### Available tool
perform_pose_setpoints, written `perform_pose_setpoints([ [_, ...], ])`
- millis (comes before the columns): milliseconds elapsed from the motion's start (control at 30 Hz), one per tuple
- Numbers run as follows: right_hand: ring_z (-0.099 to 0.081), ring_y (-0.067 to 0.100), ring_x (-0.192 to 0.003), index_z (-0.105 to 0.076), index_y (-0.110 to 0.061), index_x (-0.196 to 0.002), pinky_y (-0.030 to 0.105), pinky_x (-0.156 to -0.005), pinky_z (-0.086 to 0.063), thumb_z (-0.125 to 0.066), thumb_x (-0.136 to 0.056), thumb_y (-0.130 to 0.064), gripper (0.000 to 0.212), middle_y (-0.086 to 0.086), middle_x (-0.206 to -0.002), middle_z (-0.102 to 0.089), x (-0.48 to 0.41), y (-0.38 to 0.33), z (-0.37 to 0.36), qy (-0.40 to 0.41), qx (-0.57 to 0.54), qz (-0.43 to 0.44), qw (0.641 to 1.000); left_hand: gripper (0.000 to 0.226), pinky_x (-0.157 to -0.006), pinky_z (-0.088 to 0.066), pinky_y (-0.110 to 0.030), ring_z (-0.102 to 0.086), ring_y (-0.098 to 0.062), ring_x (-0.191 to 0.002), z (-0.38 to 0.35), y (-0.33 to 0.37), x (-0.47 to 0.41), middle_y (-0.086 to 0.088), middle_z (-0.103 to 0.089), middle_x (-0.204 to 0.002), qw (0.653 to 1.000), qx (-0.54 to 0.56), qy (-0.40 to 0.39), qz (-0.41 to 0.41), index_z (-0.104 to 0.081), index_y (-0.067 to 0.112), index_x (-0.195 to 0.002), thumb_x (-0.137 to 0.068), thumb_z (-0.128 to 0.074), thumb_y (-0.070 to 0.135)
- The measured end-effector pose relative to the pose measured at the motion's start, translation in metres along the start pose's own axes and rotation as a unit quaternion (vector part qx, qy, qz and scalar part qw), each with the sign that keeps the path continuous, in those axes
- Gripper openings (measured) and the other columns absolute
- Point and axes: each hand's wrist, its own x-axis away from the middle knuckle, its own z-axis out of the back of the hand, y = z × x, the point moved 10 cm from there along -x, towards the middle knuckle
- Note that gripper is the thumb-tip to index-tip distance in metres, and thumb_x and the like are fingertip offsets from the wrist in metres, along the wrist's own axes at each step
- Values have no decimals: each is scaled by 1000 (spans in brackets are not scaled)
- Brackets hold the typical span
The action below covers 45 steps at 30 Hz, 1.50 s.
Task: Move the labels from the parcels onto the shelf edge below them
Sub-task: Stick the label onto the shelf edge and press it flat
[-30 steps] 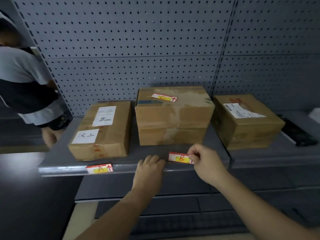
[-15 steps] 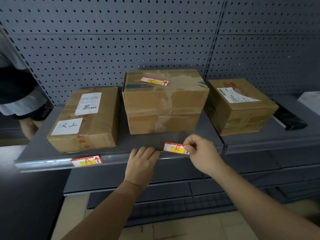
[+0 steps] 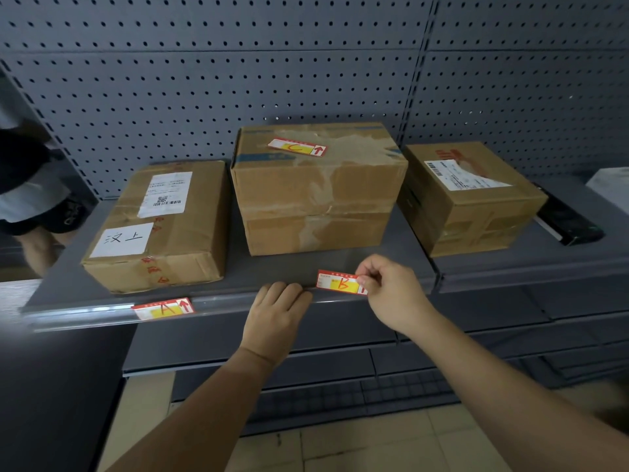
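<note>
Label B, red and yellow, is being pinched at its right end by the right hand, thumb and forefinger pressed together on it. The label is sitting at the near shelf edge, just below and in front of the middle parcel; cannot tell whether it is stuck down or only held against the strip. The left hand is lying flat, fingers together, fingertips resting on the shelf edge just left of label B, gripping nothing. Both bare forearms are reaching in from the near side.

Label A is already sitting on the shelf edge to the left, below the left parcel. That parcel is lying flat with a white shipping slip and a white handwritten sticker on top. Label C is lying on top of the middle parcel, toward its far left part. The right parcel is standing on the next shelf section to the right, turned at an angle, with a white shipping slip on top. A dark flat object is lying to the right of it, and something white is showing at the far right border. A gray pegboard is forming the back wall. Part of another person is showing at the left border.
</note>
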Motion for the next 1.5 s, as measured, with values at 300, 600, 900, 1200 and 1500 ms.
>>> perform_pose_setpoints([
  [300,-55,4,-74,-62,-22,-88,9,-56,-38,-58,-96,-13,13,-11,-82,-60,-4,-7,-4,-1,16,22,1000,33,-81,-44,-41,-54,-31,-85,-3,-10,3,-11,-60,-94,998,31,-8,46,-65,5,-104,-74,-71,-5],
  [600,-55,11,-82,-62,-22,-90,32,-73,-50,-57,-96,-13,12,-5,-91,-59,-10,-26,-18,-17,66,87,994,22,-76,-43,-37,-50,-26,-82,-5,-15,-1,-6,-55,-90,993,74,-43,84,-64,10,-95,-79,-73,-1],
  [900,-49,14,-97,-68,-27,-93,33,-82,-26,-58,-96,-21,13,-8,-96,-56,-4,-25,-30,-6,148,130,980,29,-77,-36,-31,-47,-21,-83,-5,-18,-5,0,-55,-89,985,94,-87,114,-57,19,-98,-80,-72,3],
  [1200,-52,16,-86,-65,-30,-78,31,-74,-20,-66,-86,-9,22,-13,-84,-60,5,-21,-25,34,197,163,966,51,-76,-43,-29,-48,-16,-84,-14,-18,-8,8,-55,-92,979,81,-144,123,-57,26,-105,-66,-78,1],
  [1500,-53,17,-95,-70,-27,-90,32,-81,-28,-61,-91,-16,14,-11,-94,-63,5,-20,-23,24,180,161,970,44,-77,-46,-28,-51,-15,-85,-10,-18,-10,8,-56,-93,977,74,-146,133,-58,27,-104,-71,-76,4],
])
